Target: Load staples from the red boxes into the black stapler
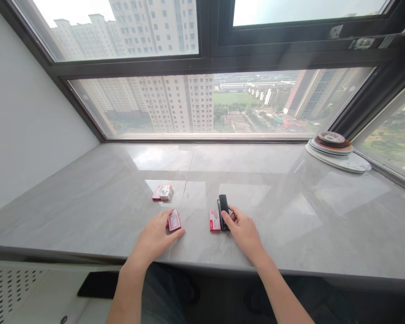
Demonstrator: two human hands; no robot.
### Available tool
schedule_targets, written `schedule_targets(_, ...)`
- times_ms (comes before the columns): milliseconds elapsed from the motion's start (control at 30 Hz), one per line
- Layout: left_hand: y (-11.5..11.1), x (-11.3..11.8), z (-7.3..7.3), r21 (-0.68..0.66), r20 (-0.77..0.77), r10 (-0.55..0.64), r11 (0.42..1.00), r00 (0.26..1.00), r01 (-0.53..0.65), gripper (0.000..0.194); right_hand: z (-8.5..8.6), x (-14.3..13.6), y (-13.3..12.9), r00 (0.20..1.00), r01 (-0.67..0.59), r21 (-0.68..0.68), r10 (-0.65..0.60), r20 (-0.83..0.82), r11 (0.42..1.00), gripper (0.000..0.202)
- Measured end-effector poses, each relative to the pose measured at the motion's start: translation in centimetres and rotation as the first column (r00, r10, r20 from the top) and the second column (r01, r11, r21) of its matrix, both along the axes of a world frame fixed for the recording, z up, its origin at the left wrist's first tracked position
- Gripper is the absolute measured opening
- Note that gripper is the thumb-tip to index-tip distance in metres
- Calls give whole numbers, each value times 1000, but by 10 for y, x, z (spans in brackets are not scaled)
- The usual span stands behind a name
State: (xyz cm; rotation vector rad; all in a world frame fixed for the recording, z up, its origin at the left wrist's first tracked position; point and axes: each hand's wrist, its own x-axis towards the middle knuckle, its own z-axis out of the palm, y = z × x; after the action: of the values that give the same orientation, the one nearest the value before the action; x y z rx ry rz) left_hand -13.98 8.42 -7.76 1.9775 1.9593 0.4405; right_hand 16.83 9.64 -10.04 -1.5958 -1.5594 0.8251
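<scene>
My left hand (159,234) has its thumb and fingers around a small red and white box (174,221) on the grey sill. My right hand (240,228) holds a black stapler (223,211) between thumb and fingers. Touching or very near the stapler's left side lies a flat red and white box (214,221). Farther back on the left, a small white and red box (166,192) stands against or partly over another red box (157,193); which of the two I cannot tell.
A stack of plates (337,150) sits at the back right corner of the sill (87,207). Dark window frames (189,67) rise behind it. Below the front edge at left are a white perforated cabinet (47,297) and a black flat object (99,284).
</scene>
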Motion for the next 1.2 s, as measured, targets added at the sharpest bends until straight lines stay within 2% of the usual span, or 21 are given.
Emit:
schedule_targets(100, 1, 19, 12, -31, 133, -107, 993, 985, 112, 59, -1, 1, -1, 1000, -4, 2, 4, 6, 1000, 54)
schedule_targets(200, 10, 48, 22, 65, 222, -206, 978, 953, 196, 54, 0, 2, 0, 1000, -10, -3, 10, 9, 1000, 54)
schedule_targets(300, 21, 81, 26, 172, 254, -377, 924, 891, 342, 55, 1, 3, -1, 1000, -20, -8, 20, -6, 1000, 56)
schedule_targets(367, 25, 98, 24, 170, 237, -466, 884, 853, 436, 54, 2, 3, -3, 1000, -21, -9, 21, -20, 1000, 57)
schedule_targets(433, 27, 107, 19, 156, 213, -495, 868, 842, 471, 52, 3, 3, -7, 999, -14, -11, 14, -35, 1000, 58)
schedule_targets(567, 22, 114, 7, 166, 204, -484, 874, 851, 457, 57, 2, 4, -15, 998, -13, -16, 12, -66, 1000, 59)
schedule_targets(700, 18, 114, 6, 153, 255, -485, 874, 837, 461, 72, 0, 4, -16, 996, -10, -25, 8, -85, 1000, 60)
schedule_targets(767, 24, 102, 11, 177, 321, -466, 884, 824, 432, 70, 0, 4, -15, 996, -2, -24, 0, -91, 1000, 59)
schedule_targets(833, 39, 74, 17, 239, 372, -364, 926, 854, 291, 47, 0, 4, -15, 995, 6, -24, -9, -97, 1000, 58)
schedule_targets(867, 50, 54, 19, 297, 374, -255, 944, 892, 145, 36, 1, 4, -15, 995, 10, -26, -12, -100, 1000, 58)
schedule_targets(933, 72, 10, 20, 380, 325, -2, 916, 946, -129, 40, 1, 3, -16, 995, 12, -28, -15, -102, 1000, 57)
schedule_targets(967, 83, -13, 19, 359, 272, 79, 917, 959, -177, 47, 1, 3, -16, 995, 11, -28, -14, -101, 1000, 57)
schedule_targets(1000, 91, -33, 16, 285, 206, 100, 945, 973, -157, 56, 1, 3, -16, 995, 12, -28, -15, -100, 1000, 57)
schedule_targets(1067, 101, -64, 10, 192, 170, 82, 975, 982, -115, 62, 1, 3, -16, 995, 15, -27, -17, -98, 1000, 57)
schedule_targets(1133, 98, -82, 3, 127, 157, 45, 990, 987, -65, 60, 0, 3, -15, 995, 16, -25, -18, -95, 1000, 57)
schedule_targets(1200, 85, -89, -3, 84, 141, 13, 996, 990, -25, 60, -1, 3, -15, 996, 14, -22, -16, -90, 1000, 57)
